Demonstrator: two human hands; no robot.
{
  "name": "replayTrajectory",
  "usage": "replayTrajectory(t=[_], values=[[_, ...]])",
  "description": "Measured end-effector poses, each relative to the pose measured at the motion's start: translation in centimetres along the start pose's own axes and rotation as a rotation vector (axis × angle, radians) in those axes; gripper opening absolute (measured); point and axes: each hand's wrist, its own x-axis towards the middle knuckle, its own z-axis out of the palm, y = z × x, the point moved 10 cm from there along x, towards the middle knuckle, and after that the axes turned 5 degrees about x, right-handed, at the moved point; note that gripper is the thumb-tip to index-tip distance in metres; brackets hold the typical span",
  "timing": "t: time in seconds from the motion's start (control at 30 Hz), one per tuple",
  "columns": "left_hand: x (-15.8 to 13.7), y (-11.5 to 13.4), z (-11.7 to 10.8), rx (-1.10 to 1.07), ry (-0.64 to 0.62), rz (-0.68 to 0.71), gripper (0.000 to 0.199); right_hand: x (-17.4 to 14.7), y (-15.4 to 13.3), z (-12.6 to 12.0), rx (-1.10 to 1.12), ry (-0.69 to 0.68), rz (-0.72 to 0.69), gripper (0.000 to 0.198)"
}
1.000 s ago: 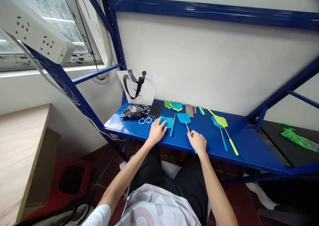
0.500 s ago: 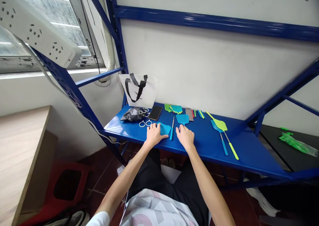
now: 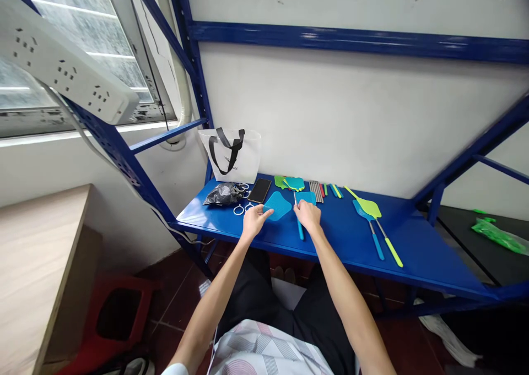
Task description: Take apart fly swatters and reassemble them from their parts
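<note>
My left hand (image 3: 253,221) pinches the edge of a blue fly swatter head (image 3: 278,206), which is tilted up over the blue table. My right hand (image 3: 309,215) has its fingers closed on a telescopic handle with a blue grip (image 3: 300,231) and a thin metal rod pointing away from me. Head and handle are apart. Behind the right hand lies another blue swatter head (image 3: 306,196), partly covered. To the right rest a whole yellow-green fly swatter (image 3: 367,206) and a whole blue fly swatter (image 3: 375,237), overlapping at their heads.
Along the table's (image 3: 339,232) back lie green and blue swatter heads (image 3: 293,183), metal rods (image 3: 316,191) and coloured grips (image 3: 335,190). A phone (image 3: 259,190), white rings (image 3: 238,210), a black plastic bag (image 3: 223,194) and a white tote bag (image 3: 235,155) occupy the left end.
My left hand has lifted the near blue swatter head off the table. My right hand has moved left and taken hold of the blue-gripped handle. The camera view shifted slightly.
</note>
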Motion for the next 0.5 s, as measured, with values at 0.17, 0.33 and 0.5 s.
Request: replayTrajectory(t=[0.17,0.33,0.5], values=[[-0.2,0.4,0.8,-0.687,-0.007,-0.102,0.053,-4.8,2.9,-3.3,0.538,0.039,-0.182,0.042],[-2.1,4.1,3.5,-0.967,-0.164,-0.168,0.058,-12.2,3.7,-3.8,0.922,-0.035,-0.333,0.052],[-4.8,8.2,3.0,-0.96,-0.226,-0.063,0.05,-16.0,3.4,-4.2,0.894,-0.118,-0.331,0.044]])
